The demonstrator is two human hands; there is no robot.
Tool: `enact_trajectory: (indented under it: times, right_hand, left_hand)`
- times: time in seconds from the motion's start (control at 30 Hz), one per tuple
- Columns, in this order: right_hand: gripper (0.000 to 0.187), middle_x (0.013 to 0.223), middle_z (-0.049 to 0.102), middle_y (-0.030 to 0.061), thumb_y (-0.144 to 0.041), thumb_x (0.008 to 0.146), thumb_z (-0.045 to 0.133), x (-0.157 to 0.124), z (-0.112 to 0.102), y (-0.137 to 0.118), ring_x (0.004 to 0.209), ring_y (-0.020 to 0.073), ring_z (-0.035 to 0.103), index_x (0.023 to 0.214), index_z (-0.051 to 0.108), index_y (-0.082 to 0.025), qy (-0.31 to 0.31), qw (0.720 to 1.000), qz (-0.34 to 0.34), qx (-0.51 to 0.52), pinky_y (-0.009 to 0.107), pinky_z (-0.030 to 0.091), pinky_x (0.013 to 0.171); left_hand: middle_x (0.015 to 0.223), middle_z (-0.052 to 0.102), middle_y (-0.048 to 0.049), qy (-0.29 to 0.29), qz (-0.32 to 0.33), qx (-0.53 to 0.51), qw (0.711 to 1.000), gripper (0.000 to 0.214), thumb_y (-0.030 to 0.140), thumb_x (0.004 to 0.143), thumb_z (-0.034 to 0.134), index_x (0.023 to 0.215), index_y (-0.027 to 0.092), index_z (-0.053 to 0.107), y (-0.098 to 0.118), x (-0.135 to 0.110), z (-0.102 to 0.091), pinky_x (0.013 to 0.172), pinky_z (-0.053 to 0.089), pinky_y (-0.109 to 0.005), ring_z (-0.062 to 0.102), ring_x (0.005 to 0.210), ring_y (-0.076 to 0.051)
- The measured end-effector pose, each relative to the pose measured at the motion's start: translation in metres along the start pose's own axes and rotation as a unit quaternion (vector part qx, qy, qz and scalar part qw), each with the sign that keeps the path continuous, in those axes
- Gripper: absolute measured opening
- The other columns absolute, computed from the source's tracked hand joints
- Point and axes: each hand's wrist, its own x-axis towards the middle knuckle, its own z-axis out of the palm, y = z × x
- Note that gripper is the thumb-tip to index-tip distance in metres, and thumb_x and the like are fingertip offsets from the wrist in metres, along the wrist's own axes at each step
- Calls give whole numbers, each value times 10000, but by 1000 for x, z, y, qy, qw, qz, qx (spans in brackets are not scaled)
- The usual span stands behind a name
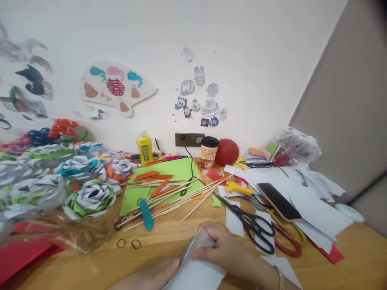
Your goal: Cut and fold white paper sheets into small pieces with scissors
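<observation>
A folded sheet of white paper is held low over the table at the bottom centre. My right hand grips its upper end, thumb on top and fingers curled behind. At its left edge, my left hand presses with the thumb; the other fingers are hidden below the sheet. Black-handled scissors lie open just right of my right hand. Wooden sticks are spread beyond my hands, with a blue paper strip beside them. Two small rubber bands rest on the wood near my left hand.
Paper flowers in a clear vase fill the left side. A yellow drink bottle, a paper cup and a red balloon stand along the wall. White sheets, a phone and a yellow glue gun lie at right.
</observation>
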Motion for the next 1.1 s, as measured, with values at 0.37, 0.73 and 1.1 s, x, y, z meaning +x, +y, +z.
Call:
enact_trajectory:
  times: [0.37, 0.73, 1.1]
  right_hand:
    - [124, 600, 441, -52, -245, 671, 602, 2, 0, 1, 554, 103, 425, 650, 517, -157, 8, 986, 100, 132, 193, 307, 465]
    - [136, 770, 673, 35, -119, 709, 577, 7, 3, 12, 737, 160, 606, 773, 669, -194, 130, 973, -171, 85, 263, 459, 690]
    - [273, 834, 685, 50, -87, 699, 491, 6, 11, 10, 786, 182, 599, 889, 666, -174, 67, 992, -108, 7, 284, 439, 739]
  left_hand:
    - [741, 719, -5, -86, -69, -238, 965, 552, 670, 619, 473, 843, 213, 685, 9, 4, 1, 800, 420, -294, 637, 775, -196]
    - [1039, 671, -16, 229, 271, 335, 873, 277, 248, 776, 520, 1034, 288, 611, 1, 16, -12, 852, 429, -239, 598, 950, -166]
    - [930, 682, -18, 226, 319, 466, 794, 236, 213, 788, 509, 1015, 253, 558, 0, 13, -18, 746, 455, -177, 622, 828, -131]
